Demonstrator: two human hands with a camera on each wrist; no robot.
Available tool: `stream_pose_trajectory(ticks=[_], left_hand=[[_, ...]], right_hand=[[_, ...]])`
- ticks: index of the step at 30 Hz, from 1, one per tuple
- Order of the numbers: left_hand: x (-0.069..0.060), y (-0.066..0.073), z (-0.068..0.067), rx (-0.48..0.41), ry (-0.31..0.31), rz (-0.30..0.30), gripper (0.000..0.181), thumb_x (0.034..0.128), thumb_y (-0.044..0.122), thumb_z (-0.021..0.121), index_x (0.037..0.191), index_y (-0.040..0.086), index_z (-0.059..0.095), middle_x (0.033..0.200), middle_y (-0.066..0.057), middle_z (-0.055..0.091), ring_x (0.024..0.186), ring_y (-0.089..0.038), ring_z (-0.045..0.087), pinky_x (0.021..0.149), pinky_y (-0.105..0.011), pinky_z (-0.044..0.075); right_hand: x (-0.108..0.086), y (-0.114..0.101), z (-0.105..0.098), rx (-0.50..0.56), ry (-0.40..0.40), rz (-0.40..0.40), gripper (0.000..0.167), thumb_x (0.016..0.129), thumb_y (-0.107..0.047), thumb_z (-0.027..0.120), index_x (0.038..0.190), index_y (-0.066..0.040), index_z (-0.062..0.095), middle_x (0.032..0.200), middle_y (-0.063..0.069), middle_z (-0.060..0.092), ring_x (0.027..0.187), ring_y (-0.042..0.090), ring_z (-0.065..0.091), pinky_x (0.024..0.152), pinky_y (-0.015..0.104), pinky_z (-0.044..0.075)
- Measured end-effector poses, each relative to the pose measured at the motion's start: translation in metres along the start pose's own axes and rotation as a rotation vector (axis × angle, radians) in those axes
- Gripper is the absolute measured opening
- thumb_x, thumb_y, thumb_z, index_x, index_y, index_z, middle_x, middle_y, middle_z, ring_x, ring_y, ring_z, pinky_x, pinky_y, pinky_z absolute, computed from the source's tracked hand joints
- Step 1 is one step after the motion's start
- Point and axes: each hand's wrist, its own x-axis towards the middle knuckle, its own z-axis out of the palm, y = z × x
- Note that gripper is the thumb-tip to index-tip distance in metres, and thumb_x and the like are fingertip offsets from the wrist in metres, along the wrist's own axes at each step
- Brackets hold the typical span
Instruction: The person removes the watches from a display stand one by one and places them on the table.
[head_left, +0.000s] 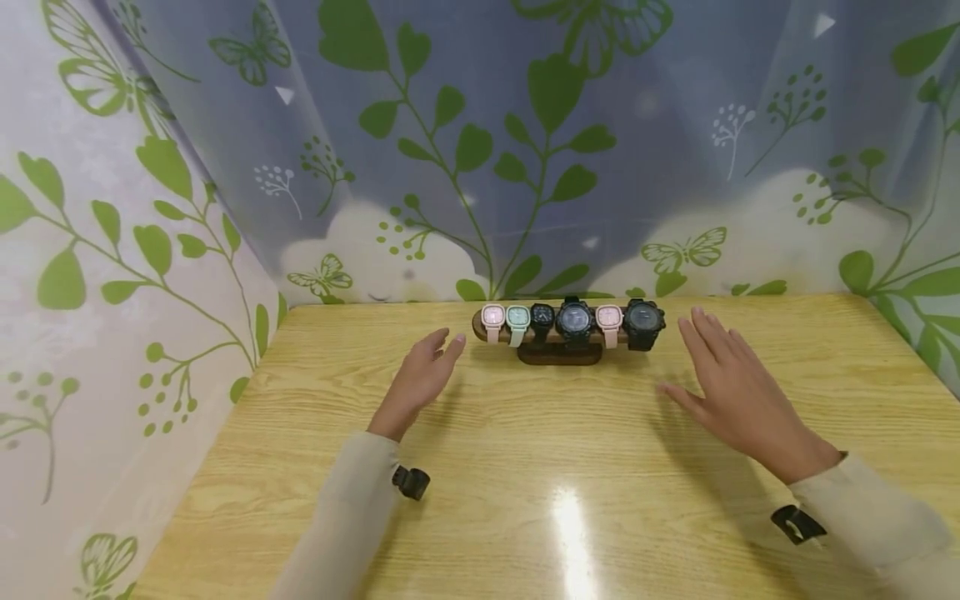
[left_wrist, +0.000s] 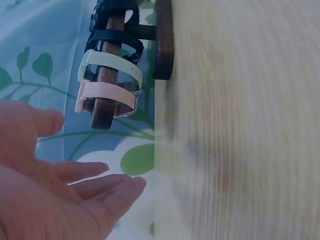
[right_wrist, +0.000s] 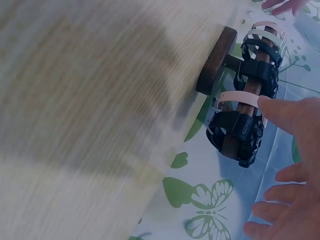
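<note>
"Where was the watch stand (head_left: 560, 357) placed?"
"It was set at the far edge of the wooden table (head_left: 480, 467), with six watches (head_left: 575, 318) strapped on."
"And at either side?"
"The left hand (head_left: 422, 380) was held near it on the left, the right hand (head_left: 742, 396) on the right, thumbs and fingers parted."

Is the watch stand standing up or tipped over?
Upright: its base sits on the table, and its bar holds six watches in a level row above.
</note>
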Motion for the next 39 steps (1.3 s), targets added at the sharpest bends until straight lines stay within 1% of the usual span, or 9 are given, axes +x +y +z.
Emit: stream_pose_trajectory(ticks=[1,4,7,8,10,12,25,29,39], left_hand=[[0.002,0.001,0.000,-0.038,-0.003,-0.009,0.069,0.1072,0.050,0.043,0.158,0.006,0.031,0.160,-0.016,0.035,0.145,-0.035,0.036,0.117,-0.055,0.034],[0.009,0.002,0.001,-0.118,-0.006,-0.036,0.067,0.1070,0.050,0.044,0.157,0.006,0.036,0.158,-0.013,0.038,0.146,-0.031,0.035,0.118,-0.052,0.034],[0.014,0.003,0.003,-0.194,0.000,-0.058,0.063,0.1067,0.048,0.047,0.154,0.006,0.041,0.154,-0.013,0.043,0.141,-0.032,0.041,0.115,-0.051,0.038],[0.016,0.004,0.003,-0.218,0.003,-0.064,0.061,0.1066,0.046,0.048,0.153,0.006,0.042,0.152,-0.013,0.045,0.140,-0.032,0.044,0.114,-0.050,0.040],[0.019,0.005,0.004,-0.271,0.009,-0.074,0.059,0.1066,0.043,0.051,0.151,0.005,0.045,0.149,-0.014,0.047,0.136,-0.033,0.048,0.112,-0.048,0.043],[0.022,0.005,0.005,-0.319,0.011,-0.085,0.057,0.1066,0.040,0.052,0.150,0.004,0.046,0.146,-0.016,0.048,0.132,-0.033,0.052,0.111,-0.045,0.045],[0.035,0.006,0.011,-0.603,0.007,-0.121,0.045,0.1064,0.020,0.056,0.141,-0.008,0.051,0.136,-0.023,0.058,0.127,-0.033,0.058,0.108,-0.040,0.048],[0.038,0.007,0.013,-0.638,0.005,-0.131,0.042,0.1057,0.016,0.058,0.139,-0.008,0.054,0.132,-0.023,0.061,0.124,-0.031,0.060,0.105,-0.037,0.050],[0.044,0.010,0.017,-0.635,0.038,-0.148,0.037,0.1039,0.012,0.060,0.134,-0.009,0.058,0.123,-0.023,0.066,0.107,-0.024,0.067,0.101,-0.035,0.053]], right_hand=[[0.002,0.001,0.000,-0.002,-0.001,-0.001,0.088,0.089,-0.025,0.081,0.151,0.015,0.032,0.154,0.038,0.029,0.138,0.055,0.034,0.110,0.070,0.031],[0.010,0.005,0.003,-0.006,0.040,-0.043,0.087,0.098,-0.049,0.064,0.147,0.017,0.036,0.150,0.039,0.034,0.134,0.055,0.038,0.104,0.070,0.037],[0.018,0.007,0.005,0.011,0.059,-0.064,0.087,0.098,-0.052,0.062,0.146,0.017,0.037,0.149,0.038,0.036,0.131,0.056,0.041,0.102,0.069,0.040],[0.020,0.007,0.005,0.018,0.061,-0.067,0.087,0.098,-0.051,0.062,0.146,0.016,0.038,0.149,0.038,0.036,0.131,0.055,0.041,0.101,0.069,0.040],[0.025,0.006,0.004,0.025,0.032,-0.050,0.087,0.090,-0.032,0.080,0.147,0.016,0.037,0.149,0.038,0.036,0.131,0.055,0.041,0.102,0.068,0.040],[0.029,0.003,0.004,0.034,-0.003,-0.023,0.091,0.080,-0.015,0.088,0.147,0.016,0.036,0.150,0.038,0.034,0.132,0.055,0.040,0.103,0.068,0.040],[0.055,-0.001,0.008,0.094,-0.183,0.109,0.086,0.089,-0.015,0.081,0.151,0.016,0.029,0.155,0.038,0.025,0.134,0.057,0.036,0.106,0.067,0.038],[0.061,0.000,0.010,0.088,-0.193,0.128,0.085,0.088,-0.014,0.081,0.148,0.018,0.031,0.153,0.039,0.028,0.132,0.057,0.039,0.105,0.066,0.040],[0.071,0.003,0.013,0.161,-0.253,0.192,0.082,0.089,-0.009,0.079,0.151,0.015,0.030,0.154,0.037,0.029,0.137,0.055,0.034,0.107,0.067,0.038]])
